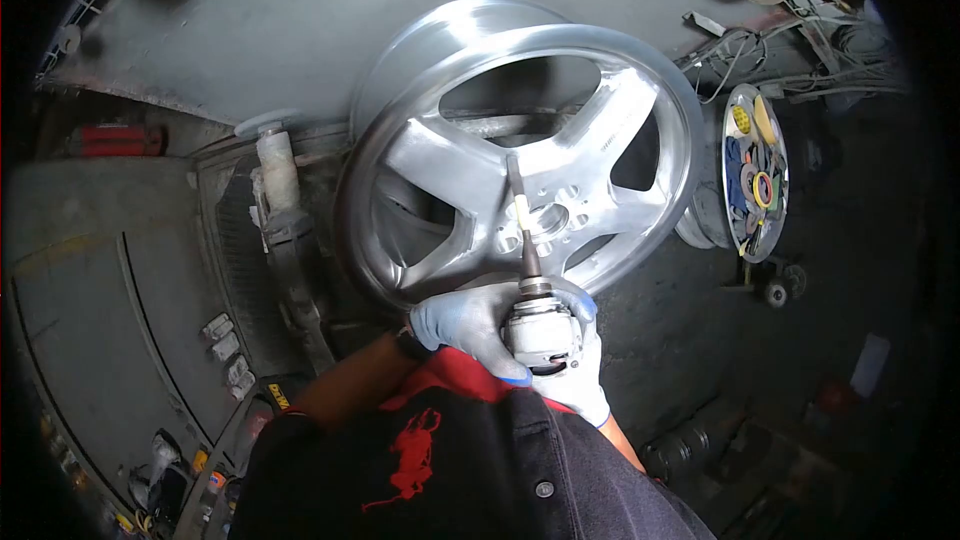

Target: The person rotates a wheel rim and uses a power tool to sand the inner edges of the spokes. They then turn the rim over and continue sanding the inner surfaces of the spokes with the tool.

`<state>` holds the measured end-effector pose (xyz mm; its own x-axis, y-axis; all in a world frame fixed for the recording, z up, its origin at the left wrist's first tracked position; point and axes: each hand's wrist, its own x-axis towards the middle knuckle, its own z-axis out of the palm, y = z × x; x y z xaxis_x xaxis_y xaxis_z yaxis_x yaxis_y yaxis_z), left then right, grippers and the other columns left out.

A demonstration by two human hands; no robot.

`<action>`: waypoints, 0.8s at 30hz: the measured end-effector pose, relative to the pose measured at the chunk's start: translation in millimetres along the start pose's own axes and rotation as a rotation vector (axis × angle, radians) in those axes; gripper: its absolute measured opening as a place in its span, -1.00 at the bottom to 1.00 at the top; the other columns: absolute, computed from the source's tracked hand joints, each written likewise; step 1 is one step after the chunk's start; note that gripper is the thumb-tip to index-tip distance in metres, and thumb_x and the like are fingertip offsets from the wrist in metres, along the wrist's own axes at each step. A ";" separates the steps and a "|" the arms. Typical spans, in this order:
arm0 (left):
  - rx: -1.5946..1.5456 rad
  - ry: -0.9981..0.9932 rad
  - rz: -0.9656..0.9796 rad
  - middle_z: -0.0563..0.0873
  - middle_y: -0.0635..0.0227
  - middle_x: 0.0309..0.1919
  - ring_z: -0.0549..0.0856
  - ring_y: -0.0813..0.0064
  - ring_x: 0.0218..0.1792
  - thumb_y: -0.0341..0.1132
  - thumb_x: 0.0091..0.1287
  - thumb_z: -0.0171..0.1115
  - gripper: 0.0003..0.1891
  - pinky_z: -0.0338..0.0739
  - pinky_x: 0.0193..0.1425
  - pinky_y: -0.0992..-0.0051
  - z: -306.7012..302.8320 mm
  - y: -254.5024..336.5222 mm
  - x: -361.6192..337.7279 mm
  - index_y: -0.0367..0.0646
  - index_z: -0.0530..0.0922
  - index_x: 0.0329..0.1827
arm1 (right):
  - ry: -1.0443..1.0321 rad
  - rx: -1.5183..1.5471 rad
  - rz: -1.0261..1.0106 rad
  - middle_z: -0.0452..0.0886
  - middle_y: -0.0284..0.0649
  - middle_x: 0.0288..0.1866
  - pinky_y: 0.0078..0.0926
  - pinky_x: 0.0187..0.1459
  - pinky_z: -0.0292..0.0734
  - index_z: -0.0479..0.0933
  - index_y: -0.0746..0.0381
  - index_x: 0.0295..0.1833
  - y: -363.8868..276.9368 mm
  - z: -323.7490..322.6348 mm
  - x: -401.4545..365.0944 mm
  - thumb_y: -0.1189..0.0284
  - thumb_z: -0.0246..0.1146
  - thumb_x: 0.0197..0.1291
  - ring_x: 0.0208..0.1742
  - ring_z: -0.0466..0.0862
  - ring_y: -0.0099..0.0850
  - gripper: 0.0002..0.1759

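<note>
Both hands wear pale gloves with blue patches and are closed round a silver-bodied power grinder [541,332] low in the middle. My left hand [468,324] grips it from the left side, and my right hand [585,377] holds it from the right and below. From the grinder a tapered shaft [530,252] runs up to a long narrow tip, which overlaps the spokes near the hub in this view. Beyond it stands a bare shiny alloy wheel [628,118] with wide spokes, tilted towards me. The wheel's lower edge is right at my gloves.
Right of the wheel, a round tray [727,155] holds abrasive pieces, tape and small tools. Left stands a machine with a white-wrapped cylinder [277,162]. Cables [742,52] hang at upper right. Bottles and tools [210,485] lie at lower left.
</note>
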<state>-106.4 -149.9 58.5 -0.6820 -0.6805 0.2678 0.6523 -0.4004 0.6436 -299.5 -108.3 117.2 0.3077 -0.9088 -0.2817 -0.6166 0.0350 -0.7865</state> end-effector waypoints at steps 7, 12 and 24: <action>-0.041 0.007 -0.073 0.59 0.31 0.24 0.54 0.49 0.28 -0.45 -0.08 0.63 -0.07 0.41 0.43 0.39 1.0 1.4 -2.3 -0.18 0.38 0.46 | 0.072 0.011 -0.125 0.60 0.02 0.23 -0.12 0.22 0.58 0.36 0.21 0.38 -1.0 4.0 1.4 0.22 0.66 -0.19 0.22 0.65 0.00 -0.02; -0.027 -0.002 -0.020 0.64 0.35 0.16 0.58 0.48 0.24 -0.47 -0.06 0.62 -0.12 0.43 0.40 0.38 -0.1 14.6 -11.4 -0.19 0.41 0.43 | 0.005 -0.031 -0.074 0.60 0.01 0.25 -0.12 0.23 0.56 0.41 0.21 0.35 -8.8 7.5 4.3 0.24 0.66 -0.19 0.24 0.64 0.00 -0.06; 0.289 0.094 0.107 0.55 0.23 0.28 0.46 0.32 0.41 -0.35 -0.12 0.69 -0.07 0.32 0.52 0.28 3.8 58.7 -43.3 -0.20 0.41 0.40 | -0.080 -0.017 -0.424 0.57 -0.04 0.30 -0.13 0.25 0.53 0.51 0.21 0.32 -61.1 7.6 44.7 0.31 0.63 -0.24 0.28 0.61 -0.03 -0.12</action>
<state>-39.8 -141.6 87.4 -0.5725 -0.7685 0.2859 0.5884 -0.1423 0.7960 -242.5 -148.0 148.4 0.5917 -0.8058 0.0224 -0.4349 -0.3425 -0.8328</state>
